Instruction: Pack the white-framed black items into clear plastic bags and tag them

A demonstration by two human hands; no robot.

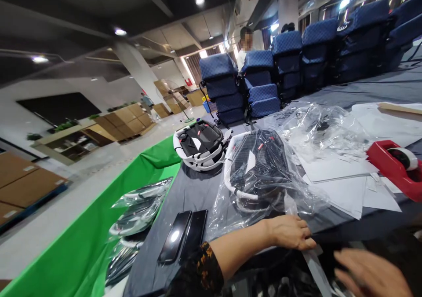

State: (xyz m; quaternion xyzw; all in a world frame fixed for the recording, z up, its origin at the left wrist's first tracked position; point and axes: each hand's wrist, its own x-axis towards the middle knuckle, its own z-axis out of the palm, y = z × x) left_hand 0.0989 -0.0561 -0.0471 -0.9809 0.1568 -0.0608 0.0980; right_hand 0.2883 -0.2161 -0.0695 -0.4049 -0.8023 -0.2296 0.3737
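Note:
My left hand point(292, 232) is at the table's near edge, its fingers closed on a strip of clear plastic point(314, 268) that hangs down over the edge. Just beyond it lies a black mesh item with a white rim point(260, 163), covered by a loose clear bag. My right hand point(371, 270), blurred, is to the right of the strip with its fingers apart and nothing visible in them. Farther back on the left, similar white-rimmed black items point(202, 141) are stacked without a bag over them.
Two dark phones point(176, 236) lie at the left. Bagged items point(136, 218) rest in a green-lined bin point(82, 226). A red tape dispenser point(395, 169), paper sheets point(343, 191) and crumpled plastic point(319, 127) are at the right. Blue stacks point(219, 86) and a person point(242, 55) are behind.

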